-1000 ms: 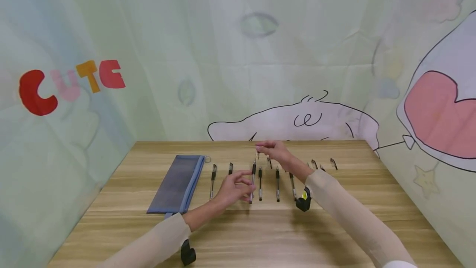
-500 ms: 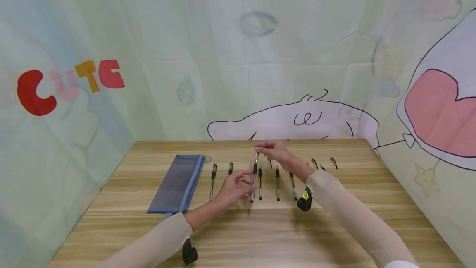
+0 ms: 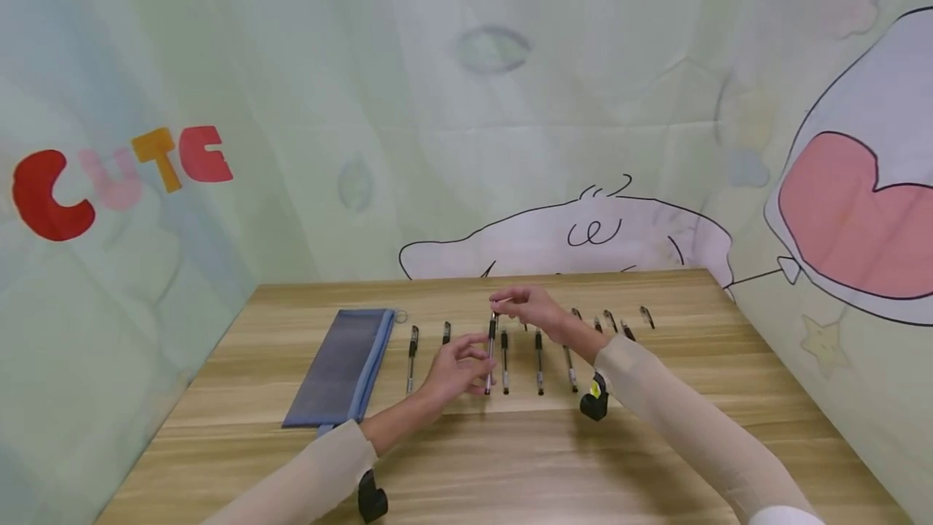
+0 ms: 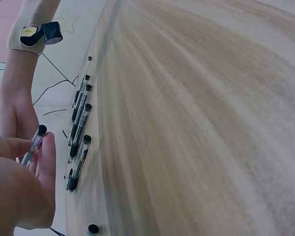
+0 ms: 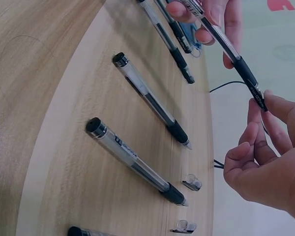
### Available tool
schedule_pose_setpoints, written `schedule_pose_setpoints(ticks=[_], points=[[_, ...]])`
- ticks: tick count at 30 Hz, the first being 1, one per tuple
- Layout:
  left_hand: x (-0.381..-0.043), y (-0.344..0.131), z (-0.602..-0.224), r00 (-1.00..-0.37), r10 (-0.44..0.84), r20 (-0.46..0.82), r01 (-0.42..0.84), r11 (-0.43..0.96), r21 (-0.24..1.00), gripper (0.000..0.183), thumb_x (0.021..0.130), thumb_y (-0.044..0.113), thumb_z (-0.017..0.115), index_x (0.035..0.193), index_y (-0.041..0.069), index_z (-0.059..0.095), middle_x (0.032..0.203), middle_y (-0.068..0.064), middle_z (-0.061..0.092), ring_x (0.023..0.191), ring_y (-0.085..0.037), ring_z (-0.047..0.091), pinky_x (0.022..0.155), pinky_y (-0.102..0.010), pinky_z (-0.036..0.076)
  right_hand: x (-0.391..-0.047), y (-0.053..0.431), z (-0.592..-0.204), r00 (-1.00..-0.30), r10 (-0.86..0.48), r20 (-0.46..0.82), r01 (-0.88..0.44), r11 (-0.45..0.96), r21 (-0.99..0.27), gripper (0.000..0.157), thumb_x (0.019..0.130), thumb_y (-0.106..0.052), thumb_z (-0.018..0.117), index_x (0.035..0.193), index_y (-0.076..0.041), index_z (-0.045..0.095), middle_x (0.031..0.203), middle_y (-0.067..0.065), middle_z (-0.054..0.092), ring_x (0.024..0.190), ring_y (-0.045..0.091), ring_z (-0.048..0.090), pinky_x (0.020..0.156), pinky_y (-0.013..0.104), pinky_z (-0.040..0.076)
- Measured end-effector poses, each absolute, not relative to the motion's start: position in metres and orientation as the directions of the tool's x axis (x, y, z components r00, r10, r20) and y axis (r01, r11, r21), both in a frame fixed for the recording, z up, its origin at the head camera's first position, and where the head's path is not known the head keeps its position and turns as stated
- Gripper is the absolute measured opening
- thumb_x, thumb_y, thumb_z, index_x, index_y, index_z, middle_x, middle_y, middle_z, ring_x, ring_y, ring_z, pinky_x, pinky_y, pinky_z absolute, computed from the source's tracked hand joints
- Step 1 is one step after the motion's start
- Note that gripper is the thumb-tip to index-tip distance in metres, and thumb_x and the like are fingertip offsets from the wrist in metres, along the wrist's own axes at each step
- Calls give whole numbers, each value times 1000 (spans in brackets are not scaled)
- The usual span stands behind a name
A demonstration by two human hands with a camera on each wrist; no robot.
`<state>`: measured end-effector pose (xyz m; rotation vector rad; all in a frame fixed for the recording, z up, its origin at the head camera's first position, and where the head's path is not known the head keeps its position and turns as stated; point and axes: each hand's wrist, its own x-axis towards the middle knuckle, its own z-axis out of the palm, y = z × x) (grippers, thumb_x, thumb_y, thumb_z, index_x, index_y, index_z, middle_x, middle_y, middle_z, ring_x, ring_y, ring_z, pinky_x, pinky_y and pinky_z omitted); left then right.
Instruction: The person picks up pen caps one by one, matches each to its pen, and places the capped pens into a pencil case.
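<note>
Between both hands is a clear gel pen (image 3: pixel 489 363) with a black grip, held tip up and away from me. My left hand (image 3: pixel 453 367) pinches its barrel between thumb and fingers. With thumb and fingertips, my right hand (image 3: pixel 535 308) holds the pen cap (image 5: pixel 257 96), which sits over the tip in the right wrist view. Right of the held pen lie uncapped pens, among them one pen (image 3: pixel 539 363) and another pen (image 5: pixel 147 98). Small clear caps, such as this cap (image 5: pixel 191 182), lie beyond their tips.
A blue mesh pencil case (image 3: pixel 337 367) lies at the left, a small ring (image 3: pixel 400 316) at its far corner. A capped pen (image 3: pixel 412 355) lies beside it. More caps lie at the back right, including one cap (image 3: pixel 647 317). A printed cloth backdrop (image 3: pixel 437 144) surrounds the wooden table (image 3: pixel 510 468).
One second ago the right hand's cap was apart from the pen tip; the pen rose to meet it, and now cap and tip are together. The head view has shifted slightly.
</note>
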<state>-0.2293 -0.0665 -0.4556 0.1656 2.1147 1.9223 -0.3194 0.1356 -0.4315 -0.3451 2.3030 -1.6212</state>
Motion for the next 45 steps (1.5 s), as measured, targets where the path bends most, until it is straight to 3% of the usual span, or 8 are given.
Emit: schedule_pose_setpoints(ticks=[6,15,19,26,33,41,45], points=[[-229,-68,-457,-951,275,-141,-117,101,988,55,94,8,71,145,2,51,119,-19,65,92,-33,75,76,-38,67,-317,136,-433,-918,-376,-131,-7,344,-939,41,100,-30,67,136,-11,63,129,11,71,123,32,59,106,54,48],[-227,-65,-454,-949,263,-172,-147,112,983,52,93,2,70,142,-1,54,114,-17,66,81,-25,75,71,-34,67,-310,134,-435,-946,-290,-148,47,329,-943,36,95,-23,74,127,-7,68,112,8,78,106,21,65,89,37,52],[-230,-63,-448,-948,256,-191,-170,102,980,49,91,-1,71,139,-3,58,105,-12,67,75,-21,74,66,-32,66,-308,136,-431,-947,-281,-157,54,342,-938,37,95,-23,73,127,-6,68,113,8,78,110,25,65,93,43,52],[-236,-66,-441,-945,261,-197,-174,107,979,46,91,-4,71,137,-2,61,102,-10,63,75,-27,76,64,-32,66,-309,138,-424,-935,-292,-199,101,319,-942,47,95,-24,74,136,-6,63,128,11,72,129,36,60,109,54,48],[-238,-73,-443,-929,309,-204,-183,95,978,46,92,-2,71,137,-4,60,101,-8,64,76,-24,76,70,-36,67,-307,137,-423,-934,-306,-183,76,330,-941,44,96,-23,73,134,-3,63,117,11,77,121,31,64,98,48,51],[-238,-74,-448,-918,348,-193,-193,33,981,49,93,0,71,140,-5,56,106,-9,66,88,-27,76,78,-41,67,-308,137,-428,-922,-355,-156,59,269,-961,44,97,-23,71,136,-4,62,129,12,71,130,37,60,115,59,44],[-238,-71,-450,-916,356,-185,-209,-30,977,52,92,0,72,141,-6,55,106,-9,71,84,-20,76,82,-42,67,-308,135,-425,-919,-361,-158,60,268,-962,45,98,-24,70,139,-8,61,134,13,69,131,36,58,117,61,41]])
